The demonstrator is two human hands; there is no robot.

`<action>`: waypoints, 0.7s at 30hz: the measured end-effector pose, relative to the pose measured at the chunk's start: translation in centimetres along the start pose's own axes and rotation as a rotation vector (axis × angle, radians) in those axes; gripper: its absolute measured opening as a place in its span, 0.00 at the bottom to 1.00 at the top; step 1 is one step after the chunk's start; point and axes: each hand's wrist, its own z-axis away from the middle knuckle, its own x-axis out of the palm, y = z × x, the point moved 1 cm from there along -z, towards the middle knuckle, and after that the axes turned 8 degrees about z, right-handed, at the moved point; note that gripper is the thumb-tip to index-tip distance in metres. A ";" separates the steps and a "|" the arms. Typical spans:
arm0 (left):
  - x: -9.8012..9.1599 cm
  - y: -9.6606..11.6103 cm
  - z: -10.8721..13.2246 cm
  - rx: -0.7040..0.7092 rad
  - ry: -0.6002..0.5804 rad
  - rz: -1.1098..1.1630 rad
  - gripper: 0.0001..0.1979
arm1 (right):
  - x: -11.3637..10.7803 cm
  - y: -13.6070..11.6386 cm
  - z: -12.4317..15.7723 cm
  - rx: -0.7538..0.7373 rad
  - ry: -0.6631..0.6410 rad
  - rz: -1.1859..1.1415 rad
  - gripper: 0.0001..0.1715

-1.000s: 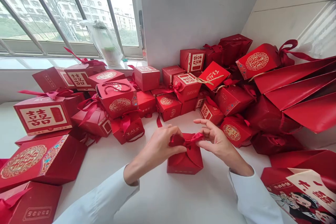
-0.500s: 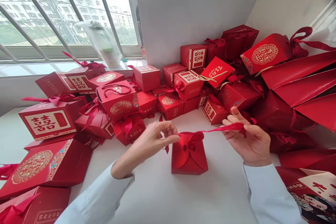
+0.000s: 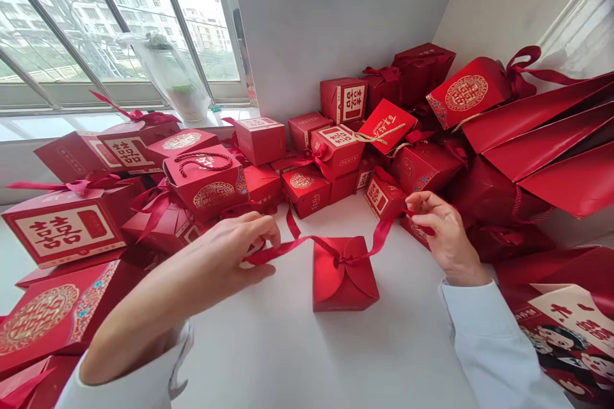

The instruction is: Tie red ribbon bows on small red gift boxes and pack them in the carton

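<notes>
Two hands draw out one red ribbon (image 3: 292, 244) above a small red box (image 3: 344, 281), which sits flat on the white surface (image 3: 268, 358). Both lengths of ribbon leave a small knot (image 3: 339, 261) on top of the box, where its curved flaps (image 3: 330, 278) overlap, and they rise outward to either side.

Left of the box, the left hand (image 3: 225, 249) has its grip closed on one length, with the fingers curled over and the thumb beneath. Right of the box, the right hand (image 3: 446, 230) pinches the other length between its thumb and fingers. Neither hand touches the box.

Behind the box lies a heap of red gift boxes (image 3: 304, 192), and red paper bags (image 3: 551, 140) lie further right.

With nothing steadying the box, a slow, even pull on both lengths looks best: it should keep the knot centred on the flaps and stop the box from sliding or tipping. Keeping the ribbon flat between the fingers should help it stay neat.
</notes>
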 end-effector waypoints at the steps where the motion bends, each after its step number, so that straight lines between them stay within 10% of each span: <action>1: 0.3 0.1 -0.1 0.008 0.031 -0.036 0.09 | 0.0 -0.2 0.1 -0.082 0.008 0.110 0.11; 9: 5.6 1.1 -3.1 0.176 0.027 0.089 0.08 | 4.1 -2.9 3.3 -0.459 -0.656 0.599 0.16; 21: 6.5 0.7 -3.5 -0.051 -0.071 0.287 0.16 | 4.8 -2.9 3.9 -0.364 -0.676 0.709 0.13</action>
